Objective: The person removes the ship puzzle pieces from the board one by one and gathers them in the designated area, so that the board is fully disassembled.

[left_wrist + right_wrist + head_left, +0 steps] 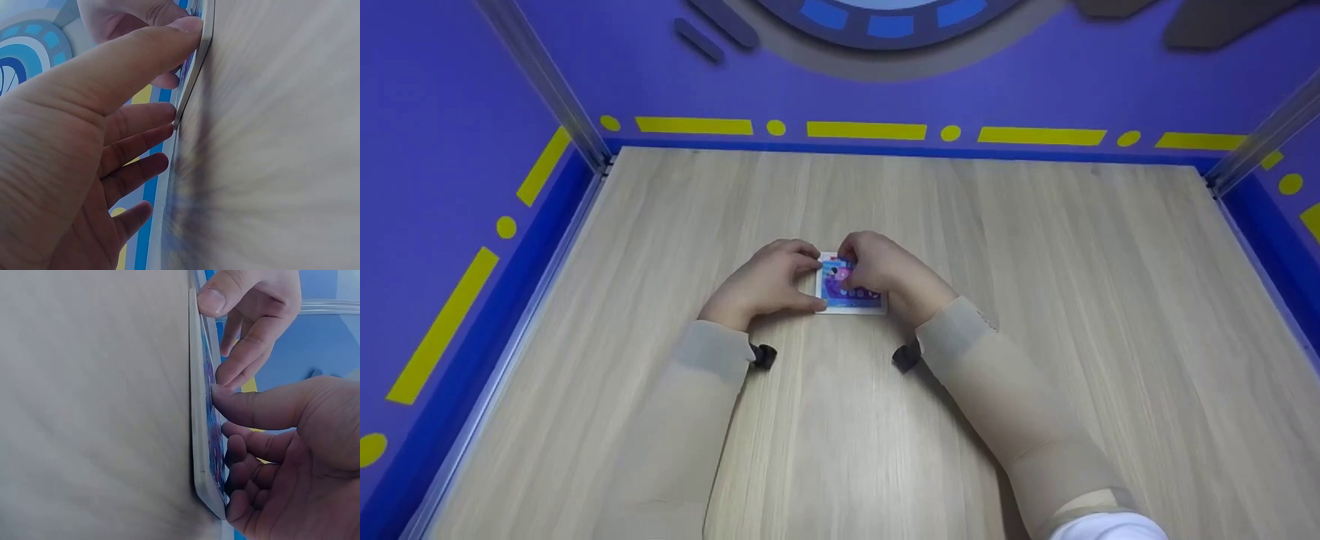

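Note:
A small, flat picture board [851, 309] with a white rim and a blue, purple and pink picture lies on the table. My left hand [771, 279] is at its left side, the thumb resting on the near left corner and the index fingertip at the far left corner. Its fingers are fairly straight in the left wrist view. Over the right part of the picture is my right hand [881, 262], its thumb [253, 405] touching the picture and its other fingers bent at the surface. I cannot tell whether the right fingertips pinch a loose piece.
The wooden table [1035, 247] reaches around the board on every side. Blue panels with yellow dashes, such as the back wall [877, 97], enclose it at the back and sides. Black wrist mounts [763, 355] jut inward from both sleeves near the tabletop.

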